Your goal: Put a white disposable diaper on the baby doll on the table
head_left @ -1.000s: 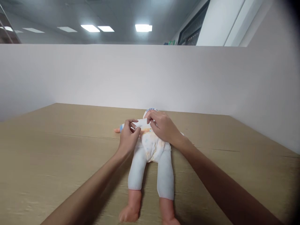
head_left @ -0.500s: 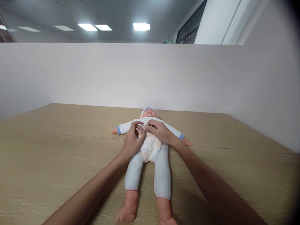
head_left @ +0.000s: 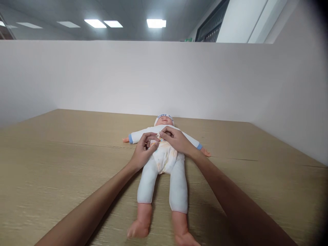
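A baby doll (head_left: 164,171) lies on its back on the wooden table (head_left: 64,153), feet towards me, head far. It wears a white suit with blue cuffs, a white cap (head_left: 164,117) and a diaper (head_left: 165,159). My left hand (head_left: 142,152) pinches the diaper's top edge at the doll's waist. My right hand (head_left: 178,140) rests curled on the doll's belly, its fingertips pinching the same waistband beside the left fingers.
A white partition wall (head_left: 164,78) closes off the table's far side and right side. Ceiling lights show above it. The doll's bare feet (head_left: 138,230) lie near the table's front edge.
The shirt hem that both hands held up over the doll's chest is down again, so the face shows. Both hands have dropped to the diaper's waistband.
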The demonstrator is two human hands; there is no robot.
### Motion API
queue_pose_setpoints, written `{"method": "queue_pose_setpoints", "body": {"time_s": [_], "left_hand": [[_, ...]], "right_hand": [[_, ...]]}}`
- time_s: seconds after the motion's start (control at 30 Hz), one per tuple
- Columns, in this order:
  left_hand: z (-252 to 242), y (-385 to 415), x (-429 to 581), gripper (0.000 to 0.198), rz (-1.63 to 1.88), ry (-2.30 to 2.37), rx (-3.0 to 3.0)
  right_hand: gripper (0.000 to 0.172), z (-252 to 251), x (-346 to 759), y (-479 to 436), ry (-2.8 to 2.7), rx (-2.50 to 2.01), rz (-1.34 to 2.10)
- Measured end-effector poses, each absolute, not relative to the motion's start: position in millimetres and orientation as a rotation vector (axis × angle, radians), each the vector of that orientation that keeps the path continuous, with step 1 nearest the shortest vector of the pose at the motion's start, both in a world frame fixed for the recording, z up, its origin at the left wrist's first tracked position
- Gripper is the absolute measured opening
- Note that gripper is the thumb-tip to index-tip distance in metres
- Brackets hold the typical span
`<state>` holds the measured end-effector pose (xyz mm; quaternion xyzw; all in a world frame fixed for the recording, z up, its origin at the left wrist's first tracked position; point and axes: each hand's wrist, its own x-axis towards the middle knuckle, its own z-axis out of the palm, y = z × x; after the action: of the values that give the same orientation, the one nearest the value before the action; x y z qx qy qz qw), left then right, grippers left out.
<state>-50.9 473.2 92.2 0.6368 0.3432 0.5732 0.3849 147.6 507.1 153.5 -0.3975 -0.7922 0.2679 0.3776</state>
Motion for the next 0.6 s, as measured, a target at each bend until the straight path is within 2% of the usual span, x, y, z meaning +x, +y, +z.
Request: {"method": "queue_pose_setpoints", "body": {"time_s": [0.2, 0.37, 0.47, 0.6], "left_hand": [[94, 472, -53, 0.039, 1.402, 0.79, 1.629], [105, 448, -65, 0.035, 1.38, 0.826, 1.695], [110, 424, -73, 0.025, 1.418, 0.972, 1.88], [109, 403, -74, 0.022, 1.421, 1.001, 2.146]], "right_hand": [[0.042, 150, 146, 507, -1.799, -0.977, 0.769], [0.044, 148, 165, 480, -1.426, -0.97, 0.599], [0.043, 140, 183, 450, -1.47, -1.035, 0.56], [0.045, 118, 192, 423, -1.695, -1.103, 0.444]]}}
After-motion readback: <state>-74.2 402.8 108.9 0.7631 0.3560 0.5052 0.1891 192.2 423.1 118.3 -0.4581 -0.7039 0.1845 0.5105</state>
